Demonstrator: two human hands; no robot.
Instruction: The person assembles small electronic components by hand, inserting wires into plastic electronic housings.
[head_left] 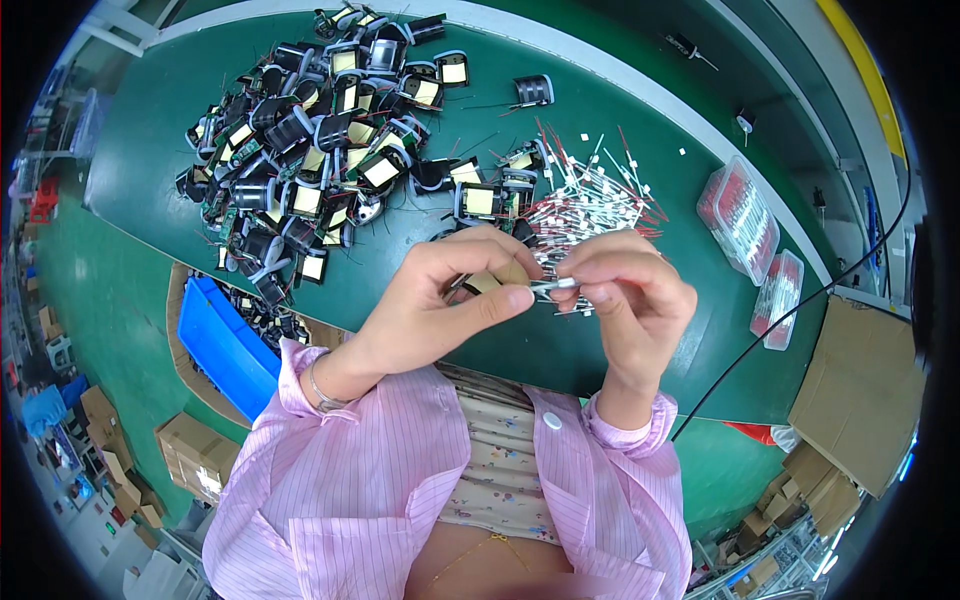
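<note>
My left hand [445, 290] is closed in front of me with thumb and forefinger pinched. Partly hidden within its curled fingers is a black electronic module [460, 291] with a pale yellow pad. My right hand [640, 295] pinches a small white wire connector [567, 283], held up against the left fingertips. Thin leads seem to meet between the two hands, though the fingers cover the exact joint. Just beyond the hands lies a loose heap of red and white connector wires [590, 200].
A large pile of black modules [300, 150] with yellow pads spreads over the green table [140, 150] on the left. Two clear plastic boxes [738, 220] of wires stand at the right. A blue tray [225, 340] sits below the table's left edge. A black cable [775, 325] crosses the right side.
</note>
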